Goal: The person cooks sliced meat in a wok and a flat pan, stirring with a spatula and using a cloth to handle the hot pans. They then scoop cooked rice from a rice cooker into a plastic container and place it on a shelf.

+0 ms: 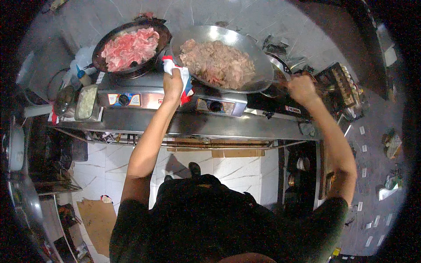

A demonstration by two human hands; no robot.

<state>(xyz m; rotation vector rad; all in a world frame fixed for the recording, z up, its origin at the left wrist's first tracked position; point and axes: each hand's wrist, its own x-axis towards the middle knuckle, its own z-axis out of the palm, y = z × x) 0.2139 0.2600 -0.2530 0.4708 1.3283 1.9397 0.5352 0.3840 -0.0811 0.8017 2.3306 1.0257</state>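
Observation:
Before me is a large metal wok holding browned, cooked-looking meat, tilted a little over the right side of a gas stove. At the wok's left rim, my left hand grips a red, white and blue cloth. My right hand is closed at the wok's right side, around what looks like its handle; the fingers mostly cover it. To the left, a dark pan with pink, raw-looking sliced meat sits on the other burner.
Left of the stove stand a metal container of chopped white food and a squeeze bottle with a blue cap. Another pan lies behind my right hand. Farther right is a dark tray of small items. The steel counter edge runs before me.

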